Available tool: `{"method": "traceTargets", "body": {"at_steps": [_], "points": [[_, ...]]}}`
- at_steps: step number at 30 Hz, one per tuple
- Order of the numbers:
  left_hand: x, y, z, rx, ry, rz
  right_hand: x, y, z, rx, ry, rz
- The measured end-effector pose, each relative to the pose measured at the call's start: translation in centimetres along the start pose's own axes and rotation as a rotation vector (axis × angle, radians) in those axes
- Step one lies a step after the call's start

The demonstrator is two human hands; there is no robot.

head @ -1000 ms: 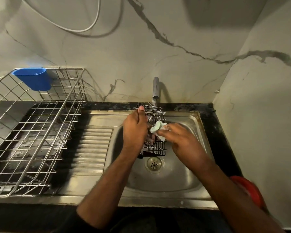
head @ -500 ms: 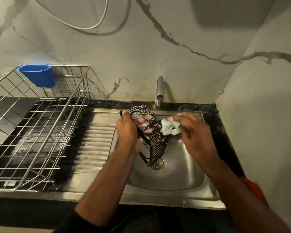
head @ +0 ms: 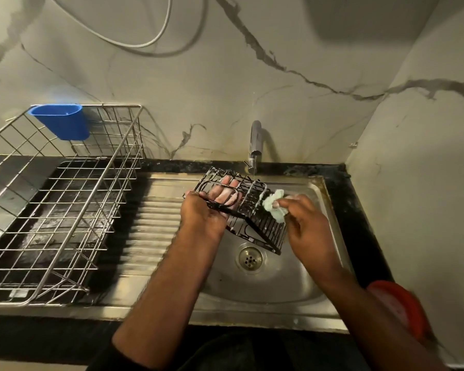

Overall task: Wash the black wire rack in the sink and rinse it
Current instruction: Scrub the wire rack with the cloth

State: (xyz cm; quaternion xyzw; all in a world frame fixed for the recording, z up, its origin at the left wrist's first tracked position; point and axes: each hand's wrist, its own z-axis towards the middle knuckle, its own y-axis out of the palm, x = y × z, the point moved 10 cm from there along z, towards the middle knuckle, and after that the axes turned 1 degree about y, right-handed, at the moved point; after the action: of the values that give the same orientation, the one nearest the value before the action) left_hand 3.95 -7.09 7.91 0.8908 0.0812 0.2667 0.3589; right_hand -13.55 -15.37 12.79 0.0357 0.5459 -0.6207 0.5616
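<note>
Rack (head: 255, 210) at frame centre, held tilted above sink (head: 330, 210), just under tap (head: 255, 140). Our left hand (head: 206, 212) grips its left edge, fingers curled through wires. Our right hand (head: 306, 220) pinches pale cloth (head: 275, 206) against rack's right side. Suds streak wires. We judge rack light, stiff, slippery with soap; best hold is thick frame edge, fingers hooked through gaps. Rinse not yet done.
</note>
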Motion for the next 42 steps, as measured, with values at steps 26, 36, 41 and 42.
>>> {"method": "traceTargets", "body": {"at_steps": [26, 36, 41, 42], "points": [[2.3, -2.7, 2.1, 0.051, 0.114, -0.109, 4.3, -1.7, 2.8, 0.152, 0.164, -0.002], [0.3, -4.0, 3.7, 0.08, 0.057, -0.042, -11.1, 2.7, -0.1, -0.114, -0.557, -0.116], [1.0, -4.5, 3.3, 0.093, 0.121, -0.027, -4.8, 0.1, 2.3, 0.002, -0.198, -0.051], [1.0, -4.6, 3.1, 0.089, 0.118, -0.024, -3.1, -0.9, 3.0, 0.047, -0.11, -0.035]]}}
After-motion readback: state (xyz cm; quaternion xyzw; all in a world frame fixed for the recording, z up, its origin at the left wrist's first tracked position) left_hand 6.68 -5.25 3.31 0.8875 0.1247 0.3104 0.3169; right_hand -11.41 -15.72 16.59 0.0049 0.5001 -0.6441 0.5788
